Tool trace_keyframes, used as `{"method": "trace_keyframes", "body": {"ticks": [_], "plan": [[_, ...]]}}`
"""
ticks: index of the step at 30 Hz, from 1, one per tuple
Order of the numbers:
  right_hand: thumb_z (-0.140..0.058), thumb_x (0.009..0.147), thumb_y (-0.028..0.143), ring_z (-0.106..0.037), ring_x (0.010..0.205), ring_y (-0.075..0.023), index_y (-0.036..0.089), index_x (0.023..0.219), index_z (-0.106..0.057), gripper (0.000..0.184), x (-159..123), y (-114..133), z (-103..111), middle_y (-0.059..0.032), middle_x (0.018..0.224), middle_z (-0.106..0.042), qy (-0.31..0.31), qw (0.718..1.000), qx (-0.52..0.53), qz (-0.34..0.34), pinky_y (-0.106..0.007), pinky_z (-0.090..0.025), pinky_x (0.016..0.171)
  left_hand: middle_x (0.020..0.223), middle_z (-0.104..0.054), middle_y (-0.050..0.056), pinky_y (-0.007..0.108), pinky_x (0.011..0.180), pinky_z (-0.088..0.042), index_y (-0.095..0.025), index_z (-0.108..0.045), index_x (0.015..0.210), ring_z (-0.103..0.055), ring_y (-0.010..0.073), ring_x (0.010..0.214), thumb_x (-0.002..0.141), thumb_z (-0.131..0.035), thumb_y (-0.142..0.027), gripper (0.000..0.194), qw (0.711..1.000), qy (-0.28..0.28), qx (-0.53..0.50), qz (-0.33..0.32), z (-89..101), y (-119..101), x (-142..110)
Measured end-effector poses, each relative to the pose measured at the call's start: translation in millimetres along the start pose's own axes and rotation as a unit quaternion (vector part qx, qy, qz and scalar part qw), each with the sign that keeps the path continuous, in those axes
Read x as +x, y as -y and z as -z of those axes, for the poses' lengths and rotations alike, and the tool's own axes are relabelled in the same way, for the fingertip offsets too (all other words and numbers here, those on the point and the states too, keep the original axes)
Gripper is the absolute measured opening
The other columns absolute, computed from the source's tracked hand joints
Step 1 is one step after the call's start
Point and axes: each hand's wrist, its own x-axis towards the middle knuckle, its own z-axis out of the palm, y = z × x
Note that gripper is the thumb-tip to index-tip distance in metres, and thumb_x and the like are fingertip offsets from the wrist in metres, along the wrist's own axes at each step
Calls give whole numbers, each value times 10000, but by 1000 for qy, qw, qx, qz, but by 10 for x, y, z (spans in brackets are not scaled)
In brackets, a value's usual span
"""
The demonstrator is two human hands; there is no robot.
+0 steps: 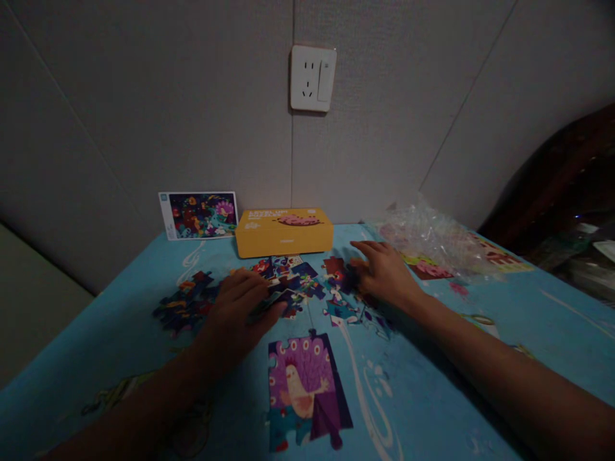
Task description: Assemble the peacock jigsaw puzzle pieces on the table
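Cloth (230, 410) in light blue, patterned with white swirls, covers the table before us, its far edge near a pale grey wall (144, 115) scored by thin seams. A white socket plate (313, 78) is set in that wall, and a dark, curved shape (552, 166) rises at the right; the room is dim. Against the wall stands a picture card (204, 216), just left of a yellow box (284, 240). Crumpled clear plastic (432, 230) lies over printed cards (427, 267) on the right. Nearest us rests a joined puzzle section (300, 390) showing a purple-plumed bird, while loose pieces (307, 282) spread between the box and our hands. Our left hand (240, 307) lies over some of them, thumb and fingers apart. Our right hand (384, 272) reaches among the pieces at the right, its lower fingers blurred; we cannot tell whether they grip one.
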Motion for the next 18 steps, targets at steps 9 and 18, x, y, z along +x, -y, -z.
{"method": "trace_keyframes", "body": {"ticks": [9, 18], "plan": [[-693, 779, 215, -672, 924, -285, 99, 1223, -684, 459, 77, -413, -133, -183, 1080, -700, 61, 997, -5, -54, -358, -498, 837, 687, -529, -19, 303, 641, -461, -230, -441, 680, -525, 179, 632, 877, -535, -450, 310, 969, -2, 3, 245, 68, 40, 50], [-618, 890, 424, -612, 703, -231, 173, 915, -787, 304, 84, -262, 89, -103, 796, -678, -68, 993, 47, -88, -338, -456, 640, 649, -532, -14, 302, 617, -438, -228, -457, 666, -533, 188, 615, 853, -513, -493, 329, 960, 24, 5, 277, 53, 61, 60]]}}
